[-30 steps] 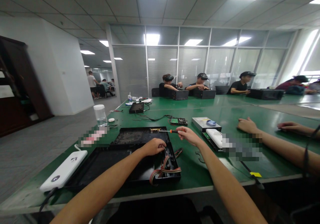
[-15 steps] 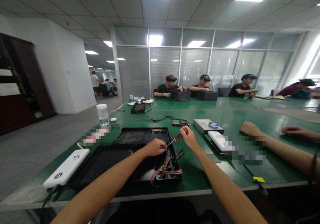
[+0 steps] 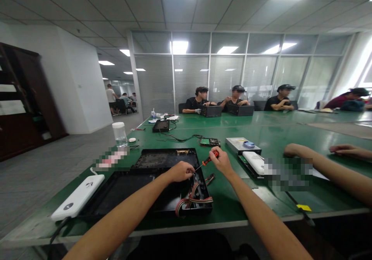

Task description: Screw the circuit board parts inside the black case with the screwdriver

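My right hand (image 3: pixel 220 160) is closed around the handle of an orange-and-black screwdriver (image 3: pixel 208 160). The shaft slants down and left to the fingertips of my left hand (image 3: pixel 183 171). Those fingers are pinched near the screwdriver's tip, over the right side of a black casing (image 3: pixel 171 202); what they pinch is too small to make out. Striped ribbon wires (image 3: pixel 188 202) hang over the casing's front right corner. Behind it is another black panel (image 3: pixel 151 159) with a small brass-coloured part (image 3: pixel 183 151) on its far edge.
A white power bank (image 3: pixel 78 198) lies left of the casing, near a clear jar (image 3: pixel 119 135). At right are a metal drive (image 3: pixel 242 145) and another white power bank (image 3: pixel 253 163). A neighbour's arm (image 3: pixel 328 167) rests at far right. Several people sit across the green table (image 3: pixel 270 132).
My hands stay almost in place, with the screwdriver still at the casing. The neighbour's nearer hand has shifted slightly right. People across the table have changed arm and head positions.
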`<state>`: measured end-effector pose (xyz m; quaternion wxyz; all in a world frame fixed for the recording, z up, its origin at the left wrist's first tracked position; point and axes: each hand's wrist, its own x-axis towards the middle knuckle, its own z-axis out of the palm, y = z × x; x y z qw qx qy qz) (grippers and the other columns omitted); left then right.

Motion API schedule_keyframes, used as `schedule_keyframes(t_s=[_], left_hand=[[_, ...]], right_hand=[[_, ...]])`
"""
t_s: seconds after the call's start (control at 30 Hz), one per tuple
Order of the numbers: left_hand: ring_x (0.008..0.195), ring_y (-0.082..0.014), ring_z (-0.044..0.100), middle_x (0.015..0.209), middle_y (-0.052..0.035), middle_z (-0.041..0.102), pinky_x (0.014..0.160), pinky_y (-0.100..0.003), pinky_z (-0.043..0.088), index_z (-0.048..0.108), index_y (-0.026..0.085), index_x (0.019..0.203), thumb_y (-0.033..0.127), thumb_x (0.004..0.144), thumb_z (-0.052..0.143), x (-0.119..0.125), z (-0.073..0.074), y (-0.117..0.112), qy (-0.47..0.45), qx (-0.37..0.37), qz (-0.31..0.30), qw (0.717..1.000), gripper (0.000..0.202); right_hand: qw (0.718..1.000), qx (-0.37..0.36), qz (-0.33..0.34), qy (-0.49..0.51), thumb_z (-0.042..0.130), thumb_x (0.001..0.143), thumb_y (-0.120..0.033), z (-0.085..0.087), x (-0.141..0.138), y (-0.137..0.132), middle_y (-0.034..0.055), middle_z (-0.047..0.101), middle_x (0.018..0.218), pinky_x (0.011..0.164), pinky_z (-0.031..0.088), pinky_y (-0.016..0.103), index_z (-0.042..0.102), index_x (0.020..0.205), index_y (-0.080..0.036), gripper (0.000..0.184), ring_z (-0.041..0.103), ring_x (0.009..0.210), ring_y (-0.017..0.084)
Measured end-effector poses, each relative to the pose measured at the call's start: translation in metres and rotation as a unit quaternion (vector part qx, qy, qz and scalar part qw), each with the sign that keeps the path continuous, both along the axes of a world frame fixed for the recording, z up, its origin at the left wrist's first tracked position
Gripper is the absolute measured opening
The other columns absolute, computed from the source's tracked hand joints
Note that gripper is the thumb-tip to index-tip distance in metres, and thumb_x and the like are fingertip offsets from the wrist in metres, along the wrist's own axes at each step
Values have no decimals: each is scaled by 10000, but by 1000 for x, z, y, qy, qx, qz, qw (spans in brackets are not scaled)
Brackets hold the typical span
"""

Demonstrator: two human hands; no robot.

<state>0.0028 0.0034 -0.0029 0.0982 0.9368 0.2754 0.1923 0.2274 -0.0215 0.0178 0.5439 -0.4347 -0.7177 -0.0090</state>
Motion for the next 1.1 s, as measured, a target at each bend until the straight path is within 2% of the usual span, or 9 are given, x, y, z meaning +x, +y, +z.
schedule_keyframes(t_s=[0.37,0.63,1.0,1.1], left_hand=[[587,-95,519,669,-3,600,583,-169,375,640,146,831,155,698,518,2,5,-4,8,-2,3,1000,181],[604,-97,531,688,-5,611,587,-169,377,644,151,850,154,701,525,1,6,-5,17,-9,6,1000,191],[577,-92,508,672,-3,600,582,-170,373,643,147,833,132,694,512,2,7,-5,11,-2,-3,1000,192],[572,-91,503,678,-4,601,584,-171,372,643,147,835,130,696,503,2,7,-5,13,-3,-10,1000,198]], right_hand=[[1000,13,-10,-16,448,769,-328,1,1,-1,-41,420,534,496,319,203,476,697,-187,161,397,473,91],[998,5,11,-57,467,771,-345,4,-4,-3,-30,455,560,530,334,206,480,670,-184,191,418,497,93],[999,39,-26,-8,450,761,-331,7,1,-8,-20,467,532,499,337,213,475,644,-192,184,421,484,105],[999,43,-22,-21,452,756,-323,8,2,-9,-18,476,539,510,340,213,484,643,-191,177,425,486,102]])
